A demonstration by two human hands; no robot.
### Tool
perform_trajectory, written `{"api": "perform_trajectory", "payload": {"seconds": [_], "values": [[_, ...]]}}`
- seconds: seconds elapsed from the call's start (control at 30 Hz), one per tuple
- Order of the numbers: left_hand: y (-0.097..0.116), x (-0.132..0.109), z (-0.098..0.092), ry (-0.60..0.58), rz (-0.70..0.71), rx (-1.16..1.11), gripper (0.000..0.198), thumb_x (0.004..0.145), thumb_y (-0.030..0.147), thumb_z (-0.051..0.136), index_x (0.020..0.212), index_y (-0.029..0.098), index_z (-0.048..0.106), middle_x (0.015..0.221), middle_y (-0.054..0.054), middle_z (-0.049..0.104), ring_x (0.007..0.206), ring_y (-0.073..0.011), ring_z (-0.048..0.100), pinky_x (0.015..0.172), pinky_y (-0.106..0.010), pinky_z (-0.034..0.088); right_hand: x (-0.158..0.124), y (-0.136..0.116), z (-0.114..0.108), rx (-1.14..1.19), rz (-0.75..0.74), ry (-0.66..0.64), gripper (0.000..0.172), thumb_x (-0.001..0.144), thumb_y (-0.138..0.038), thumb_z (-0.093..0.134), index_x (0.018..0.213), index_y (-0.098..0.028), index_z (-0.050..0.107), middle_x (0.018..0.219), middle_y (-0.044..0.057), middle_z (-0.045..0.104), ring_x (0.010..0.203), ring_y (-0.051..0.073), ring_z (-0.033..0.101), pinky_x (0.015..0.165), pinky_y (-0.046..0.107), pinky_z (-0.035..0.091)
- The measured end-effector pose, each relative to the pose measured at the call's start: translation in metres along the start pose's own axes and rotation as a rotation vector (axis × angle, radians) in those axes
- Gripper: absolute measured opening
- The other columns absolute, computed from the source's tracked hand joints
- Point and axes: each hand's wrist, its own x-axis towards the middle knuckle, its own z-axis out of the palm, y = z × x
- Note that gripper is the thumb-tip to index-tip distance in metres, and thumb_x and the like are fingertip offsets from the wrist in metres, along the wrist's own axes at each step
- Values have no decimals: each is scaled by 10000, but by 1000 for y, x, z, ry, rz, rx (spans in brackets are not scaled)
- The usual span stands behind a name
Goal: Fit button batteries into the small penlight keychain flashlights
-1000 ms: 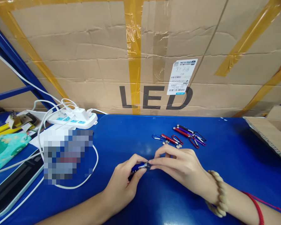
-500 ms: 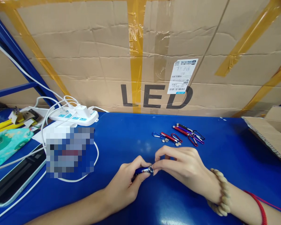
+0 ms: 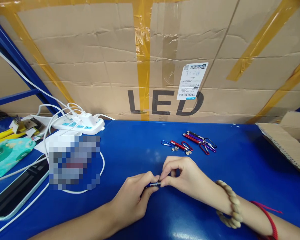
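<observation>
My left hand is closed round a small blue keychain flashlight, most of it hidden in the fingers. My right hand pinches the flashlight's silver end with thumb and forefinger. Both hands rest low over the blue table. Beyond them lies a small group of red, purple and black keychain flashlights with carabiner clips, a red one with a blue clip apart, and a few small button cells beside it.
A big taped cardboard box marked LED stands behind the table. A white power strip with cables sits at left, near a tablet and a teal packet. An open carton is at right.
My right hand's fingers have curled in tighter on the flashlight's end and both hands have shifted slightly toward me. The view moved a little.
</observation>
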Motion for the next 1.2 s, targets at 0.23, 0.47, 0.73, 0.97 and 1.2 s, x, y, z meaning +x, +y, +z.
{"api": "perform_trajectory", "payload": {"seconds": [0.23,0.47,0.73,0.97,1.2], "values": [[-2,1,2,53,119,109,162,887,107,390,778,212,449,653,1,572,552,-136,546,541,-208,401,0,-1,5,334,276,-118,157,675,-301,733,646,-152,693,538,-38,558,418,51,408,394,187,308],[2,1,-2,28,-71,-82,146,890,137,431,971,221,518,849,-9,668,744,-137,643,670,-201,460,4,2,4,384,331,-103,280,647,-400,760,672,-130,687,440,-58,472,385,44,363,379,184,243],[-2,5,-5,1,-164,-139,146,891,168,440,978,218,545,868,-5,661,769,-139,635,681,-207,461,7,2,1,265,308,-117,374,706,-511,676,710,-138,684,476,-44,466,415,58,359,386,193,252],[1,9,-10,6,-267,-184,128,901,210,435,979,228,535,773,18,634,661,-128,589,599,-195,437,13,-7,-17,95,217,2,301,788,-450,617,744,-158,679,473,-40,511,417,78,438,418,200,330],[1,16,-11,32,-384,-233,184,906,298,422,1003,224,559,684,29,560,607,-120,529,529,-192,383,21,11,-64,-770,-49,351,163,843,-368,578,853,-249,689,850,-14,668,547,101,566,466,220,349]]}}
